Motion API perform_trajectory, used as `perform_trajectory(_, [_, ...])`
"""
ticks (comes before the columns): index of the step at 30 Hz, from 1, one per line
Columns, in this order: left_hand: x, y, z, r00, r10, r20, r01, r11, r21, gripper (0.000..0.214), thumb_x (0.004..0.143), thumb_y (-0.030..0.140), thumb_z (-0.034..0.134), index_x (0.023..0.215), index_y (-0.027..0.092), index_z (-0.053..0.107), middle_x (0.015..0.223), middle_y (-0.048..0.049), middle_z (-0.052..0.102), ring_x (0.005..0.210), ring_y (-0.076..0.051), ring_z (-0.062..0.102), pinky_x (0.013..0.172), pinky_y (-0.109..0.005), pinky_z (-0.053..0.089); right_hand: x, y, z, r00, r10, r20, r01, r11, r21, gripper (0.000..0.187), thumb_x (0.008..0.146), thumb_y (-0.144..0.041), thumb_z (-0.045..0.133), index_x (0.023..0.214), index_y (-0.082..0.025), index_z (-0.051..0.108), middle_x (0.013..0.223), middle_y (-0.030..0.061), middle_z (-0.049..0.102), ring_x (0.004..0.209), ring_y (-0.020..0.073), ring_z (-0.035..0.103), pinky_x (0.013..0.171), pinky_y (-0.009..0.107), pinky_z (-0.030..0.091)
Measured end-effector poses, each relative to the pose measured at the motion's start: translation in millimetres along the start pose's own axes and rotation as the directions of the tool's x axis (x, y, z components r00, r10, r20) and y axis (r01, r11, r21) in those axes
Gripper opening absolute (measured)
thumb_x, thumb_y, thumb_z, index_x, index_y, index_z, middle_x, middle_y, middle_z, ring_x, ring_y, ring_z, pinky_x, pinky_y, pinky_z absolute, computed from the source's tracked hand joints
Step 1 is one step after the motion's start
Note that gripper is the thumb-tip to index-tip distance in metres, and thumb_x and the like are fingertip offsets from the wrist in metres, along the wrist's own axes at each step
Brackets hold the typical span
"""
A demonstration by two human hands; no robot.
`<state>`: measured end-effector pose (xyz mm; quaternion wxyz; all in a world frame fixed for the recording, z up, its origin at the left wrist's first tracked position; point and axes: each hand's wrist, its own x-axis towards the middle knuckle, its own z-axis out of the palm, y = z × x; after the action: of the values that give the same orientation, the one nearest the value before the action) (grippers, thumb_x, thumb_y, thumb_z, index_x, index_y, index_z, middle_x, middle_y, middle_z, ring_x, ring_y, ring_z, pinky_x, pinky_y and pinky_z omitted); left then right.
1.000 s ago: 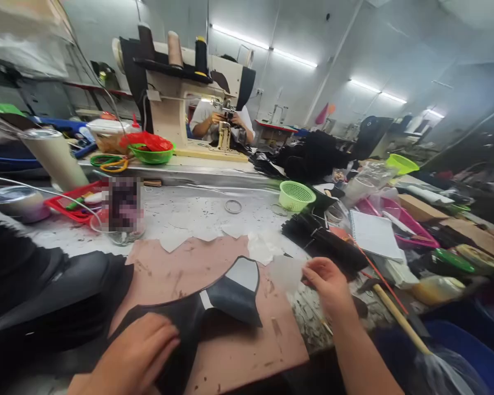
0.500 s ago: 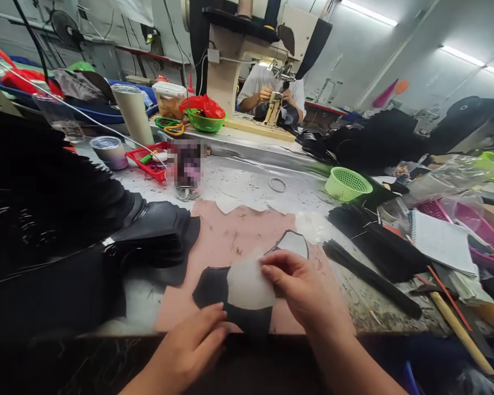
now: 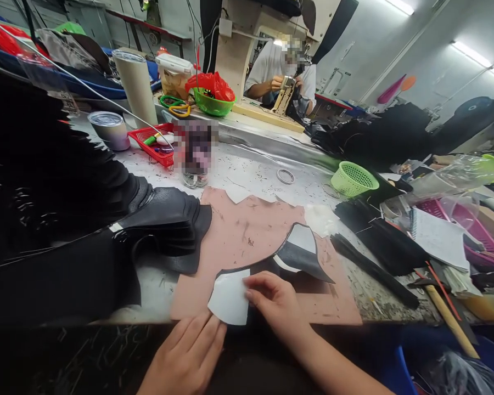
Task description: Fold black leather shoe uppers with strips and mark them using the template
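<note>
A black leather-like piece [image 3: 288,253] with a curved edge lies across a pink board at the table's front. One end of it carries a white patch [image 3: 307,240]. Over its near end lies another thin white patch [image 3: 228,299], about level with the black edge. My right hand [image 3: 278,304] pinches this patch's right edge between thumb and fingers. My left hand [image 3: 191,348] has its fingers stretched out, tips touching the patch's lower left edge; its thumb is hidden.
A tall stack of black pieces [image 3: 164,219] rises at left. Beyond the pink board [image 3: 239,233] are a ring [image 3: 285,176] and a green basket [image 3: 354,179]. A hammer [image 3: 453,321] and notebook [image 3: 438,236] lie right. A co-worker [image 3: 263,71] sits behind a sewing machine.
The white patch has shifted left and down onto the near end of the black piece, my right hand moving with it. My left hand has come to the patch's lower left edge. The view has tilted down.
</note>
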<state>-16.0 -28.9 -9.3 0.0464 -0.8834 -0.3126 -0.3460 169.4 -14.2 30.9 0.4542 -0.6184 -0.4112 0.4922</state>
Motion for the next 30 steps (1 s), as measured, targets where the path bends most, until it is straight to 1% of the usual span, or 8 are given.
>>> perform_trajectory(2, [0.3,-0.8,-0.5,1.000,0.010,0.002,-0.010,1.000,0.006,0.024,0.090,0.015,0.043,0.098,0.014,0.066,0.096,-0.0055,0.071,0.095,-0.018,0.062,0.092,-0.032,0.036,-1.6,1.8,-2.3,0.989,-0.145,-0.023,0.139,0.977,-0.160,0.011,0.067,-0.023,0.064,0.075,-0.018,0.070,0.075,0.0039,0.063,0.064,0.0145,0.058,0.055,0.025,0.048])
perform_trajectory(4, [0.3,-1.3,-1.0,1.000,0.017,0.012,-0.017,1.000,0.015,0.026,0.090,0.013,0.042,0.100,0.014,0.065,0.097,-0.0060,0.072,0.095,-0.018,0.062,0.093,-0.031,0.035,-1.8,2.9,-4.4,0.974,-0.227,-0.014,0.216,0.940,-0.266,0.011,0.069,-0.021,0.062,0.077,-0.018,0.070,0.075,0.0047,0.064,0.067,0.0155,0.059,0.057,0.025,0.050])
perform_trajectory(6, [-0.1,-1.5,-1.4,1.000,0.026,0.014,-0.026,0.999,0.023,0.027,0.090,0.012,0.041,0.099,0.013,0.066,0.096,-0.0061,0.072,0.094,-0.018,0.062,0.094,-0.032,0.035,-1.4,3.9,-6.1,0.967,-0.255,0.000,0.242,0.917,-0.317,0.012,0.071,-0.020,0.061,0.078,-0.018,0.070,0.075,0.0050,0.065,0.066,0.0155,0.061,0.057,0.024,0.051])
perform_trajectory(9, [-0.6,-1.5,-2.3,0.999,0.036,0.007,-0.036,0.999,0.026,0.026,0.090,0.011,0.042,0.097,0.012,0.066,0.095,-0.0058,0.073,0.094,-0.017,0.063,0.093,-0.032,0.034,-0.5,5.5,-8.0,0.963,-0.268,0.025,0.260,0.902,-0.344,0.012,0.072,-0.018,0.060,0.079,-0.018,0.070,0.077,0.0056,0.066,0.068,0.0161,0.062,0.058,0.025,0.052])
perform_trajectory(16, [0.4,-0.8,-2.7,0.999,0.032,0.012,-0.032,0.999,0.025,0.025,0.089,0.010,0.043,0.096,0.013,0.066,0.094,-0.0049,0.073,0.094,-0.018,0.062,0.091,-0.032,0.035,0.7,6.9,-10.6,0.973,-0.229,0.033,0.227,0.914,-0.335,0.013,0.071,-0.019,0.060,0.079,-0.018,0.070,0.077,0.0058,0.066,0.067,0.0155,0.062,0.057,0.024,0.052])
perform_trajectory(21, [1.7,-1.4,-1.3,1.000,0.023,0.005,-0.023,0.999,0.026,0.030,0.090,0.008,0.038,0.094,0.014,0.067,0.092,-0.0040,0.073,0.092,-0.018,0.062,0.090,-0.033,0.035,3.6,5.1,-11.0,0.989,-0.146,0.026,0.147,0.943,-0.299,0.013,0.069,-0.020,0.060,0.077,-0.017,0.071,0.078,0.0057,0.065,0.061,0.0134,0.059,0.052,0.023,0.050])
perform_trajectory(24, [2.5,-2.0,-1.7,1.000,0.016,0.006,-0.016,1.000,0.018,0.034,0.090,0.008,0.034,0.093,0.016,0.067,0.091,-0.0031,0.073,0.091,-0.016,0.062,0.092,-0.032,0.034,6.0,4.4,-11.7,0.994,-0.106,0.025,0.108,0.954,-0.278,0.013,0.067,-0.020,0.061,0.076,-0.018,0.071,0.077,0.0051,0.065,0.058,0.0124,0.057,0.052,0.023,0.048])
perform_trajectory(30, [3.1,-3.0,-2.7,1.000,-0.005,0.025,0.006,1.000,-0.015,0.035,0.090,0.009,0.033,0.096,0.017,0.066,0.093,-0.0028,0.073,0.094,-0.016,0.062,0.094,-0.031,0.033,9.3,5.7,-11.9,1.000,-0.027,0.004,0.028,0.975,-0.221,0.014,0.065,-0.021,0.063,0.076,-0.019,0.072,0.077,0.0048,0.063,0.059,0.0127,0.056,0.050,0.024,0.047])
